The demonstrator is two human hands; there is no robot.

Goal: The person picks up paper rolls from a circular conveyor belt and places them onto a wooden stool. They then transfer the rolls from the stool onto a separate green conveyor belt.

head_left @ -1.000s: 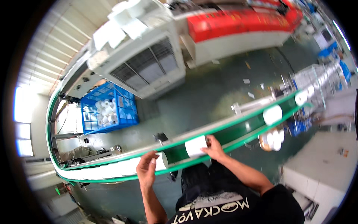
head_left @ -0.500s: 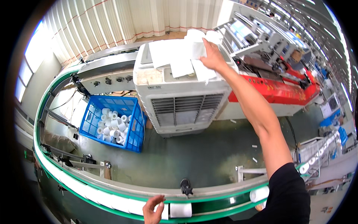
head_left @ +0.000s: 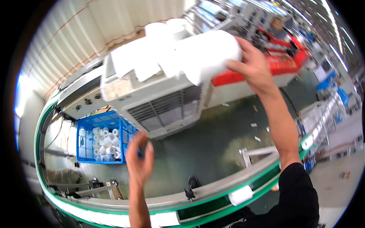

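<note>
My right hand (head_left: pixel 254 68) grips a large white paper roll (head_left: pixel 213 51) by its right end, with a loose flap of paper hanging below it. This roll is tilted above the front right of a white air cooler (head_left: pixel 116 93). Other white rolls (head_left: pixel 156 30) stand on the cooler's top, beside loose white sheets (head_left: pixel 146 70). My left hand (head_left: pixel 139 159), slightly blurred, is raised over the floor near the blue crate, fingers and thumb apart and nothing in it.
A curved green-edged conveyor (head_left: pixel 207 209) runs in front of me, carrying a lone roll (head_left: pixel 240 195) and a row of rolls at left. Small rolls fill part of a blue crate (head_left: pixel 99 159). A red machine (head_left: pixel 281 64) stands behind right.
My right hand has lifted a roll off the cooler's top and drawn it right and nearer. My left hand has risen from the conveyor. The view has shifted.
</note>
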